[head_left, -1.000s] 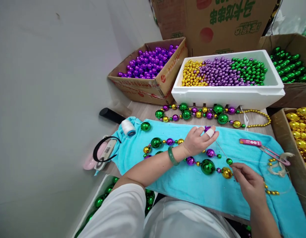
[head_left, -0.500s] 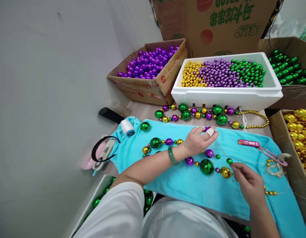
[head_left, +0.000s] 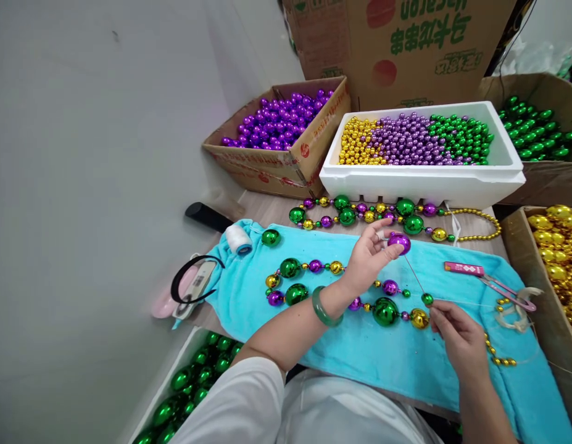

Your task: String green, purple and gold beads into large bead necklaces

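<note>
My left hand (head_left: 369, 256) holds a large shiny purple bead (head_left: 399, 243) between thumb and fingers; one finger has a white wrap. A thin taut string (head_left: 415, 275) runs from this bead down to a small green bead (head_left: 427, 300). My right hand (head_left: 461, 339) pinches the string right at that green bead, its fingertips closed. Beside these fingertips lies a large gold bead (head_left: 419, 319), the end of a strung row with a big green bead (head_left: 385, 311). My left forearm covers part of the looped strand.
A turquoise towel (head_left: 360, 364) covers the table. Behind it lie a finished-looking necklace (head_left: 347, 216) and a white foam box (head_left: 419, 182) of small beads. Purple beads fill a carton (head_left: 320, 132). A thread spool (head_left: 238, 239), pink scissors (head_left: 508, 290) and a black headband (head_left: 175, 283) lie around.
The purple bead has come into fuller view as my left hand turned and its fingers lifted. My right hand has shifted slightly left, still at the small green bead.
</note>
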Motion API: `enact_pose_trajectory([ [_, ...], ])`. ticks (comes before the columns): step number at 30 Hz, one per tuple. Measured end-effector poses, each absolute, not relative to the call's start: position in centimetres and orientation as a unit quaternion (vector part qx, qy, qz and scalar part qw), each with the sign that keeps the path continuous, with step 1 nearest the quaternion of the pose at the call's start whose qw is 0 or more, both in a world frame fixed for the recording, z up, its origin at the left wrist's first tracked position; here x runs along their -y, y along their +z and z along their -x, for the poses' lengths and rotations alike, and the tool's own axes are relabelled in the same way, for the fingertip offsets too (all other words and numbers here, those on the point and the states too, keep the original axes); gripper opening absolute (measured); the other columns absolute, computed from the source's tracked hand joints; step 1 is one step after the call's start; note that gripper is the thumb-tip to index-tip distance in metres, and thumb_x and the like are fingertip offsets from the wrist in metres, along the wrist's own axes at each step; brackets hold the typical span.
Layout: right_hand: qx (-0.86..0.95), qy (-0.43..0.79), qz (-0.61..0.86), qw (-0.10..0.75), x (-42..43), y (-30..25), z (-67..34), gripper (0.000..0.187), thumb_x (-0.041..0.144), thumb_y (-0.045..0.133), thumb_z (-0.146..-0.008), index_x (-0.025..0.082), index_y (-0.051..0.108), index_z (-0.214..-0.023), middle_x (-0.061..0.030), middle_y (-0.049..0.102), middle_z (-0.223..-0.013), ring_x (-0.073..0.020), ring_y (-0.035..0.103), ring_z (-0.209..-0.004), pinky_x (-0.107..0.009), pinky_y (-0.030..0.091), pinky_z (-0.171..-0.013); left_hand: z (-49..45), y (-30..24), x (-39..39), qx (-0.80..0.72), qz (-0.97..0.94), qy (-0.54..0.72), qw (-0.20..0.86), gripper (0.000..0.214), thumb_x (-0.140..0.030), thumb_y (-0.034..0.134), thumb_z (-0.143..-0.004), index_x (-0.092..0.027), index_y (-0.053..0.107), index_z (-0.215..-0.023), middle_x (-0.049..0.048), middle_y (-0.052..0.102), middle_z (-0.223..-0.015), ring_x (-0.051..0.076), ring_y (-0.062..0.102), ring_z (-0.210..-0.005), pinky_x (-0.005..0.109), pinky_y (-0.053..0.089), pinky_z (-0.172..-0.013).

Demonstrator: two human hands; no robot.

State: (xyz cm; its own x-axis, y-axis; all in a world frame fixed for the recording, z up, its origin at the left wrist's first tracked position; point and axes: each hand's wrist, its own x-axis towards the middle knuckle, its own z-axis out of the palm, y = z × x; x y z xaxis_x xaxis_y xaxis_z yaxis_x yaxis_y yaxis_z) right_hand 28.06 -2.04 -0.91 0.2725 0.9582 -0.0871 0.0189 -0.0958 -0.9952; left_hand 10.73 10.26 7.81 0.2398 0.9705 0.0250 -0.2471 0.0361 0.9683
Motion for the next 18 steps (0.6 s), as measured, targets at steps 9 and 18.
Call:
enact_pose_trajectory([
  [9, 0.409, 0.443, 0.585, 0.543, 2.4, -1.6, -28.6, 0.016, 0.035, 0.069, -0.079, 0.019, 0.070, -0.083, 0.0009, 0.057, -0.059, -0.0103, 0.050, -0.052, -0.021, 0.043, -0.048, -10.9, 8.2, -10.4, -0.372, -0.395, 0.460, 0.703, 0.034, -0.027, 0.078, -0.068, -0.017, 0.069, -0.100, 0.0040, 0.067, -0.092, 0.011, 0.059, -0.082, 0.027, 0.046, -0.081],
  [18, 0.402, 0.441, 0.584, 0.549, 2.1, -1.6, -28.2, 0.018, 0.035, 0.067, -0.081, 0.018, 0.068, -0.085, 0.0004, 0.055, -0.060, -0.0109, 0.049, -0.053, -0.022, 0.042, -0.047, -11.2, 7.1, -9.4, -0.376, -0.620, 0.181, 0.664, 0.056, -0.036, 0.081, -0.062, -0.018, 0.066, -0.114, 0.0073, 0.068, -0.101, 0.013, 0.059, -0.077, 0.027, 0.047, -0.071],
])
